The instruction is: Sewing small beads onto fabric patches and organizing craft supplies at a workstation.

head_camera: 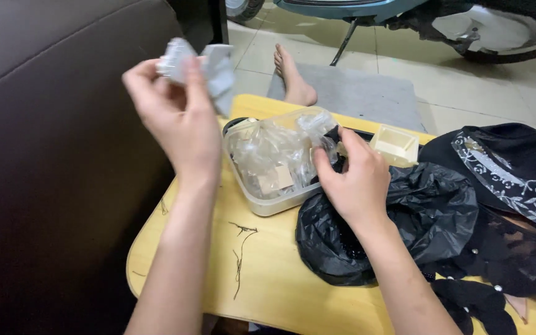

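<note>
Left hand (pixel 178 115) pinches crumpled grey wrap (pixel 201 65) upper left, lifted off the worktop (pixel 268 279); right hand (pixel 356 180) grips clear bags (pixel 280 155) in the centre tub (pixel 262 201), steadying them.

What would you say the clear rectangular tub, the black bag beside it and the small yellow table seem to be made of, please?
The clear rectangular tub looks like translucent, slightly frosted rigid plastic: contents show through. The black bag seems thin glossy plastic film, crinkled with sheen. The small yellow table appears wood or laminate, smooth and matte; which is unclear.
</note>
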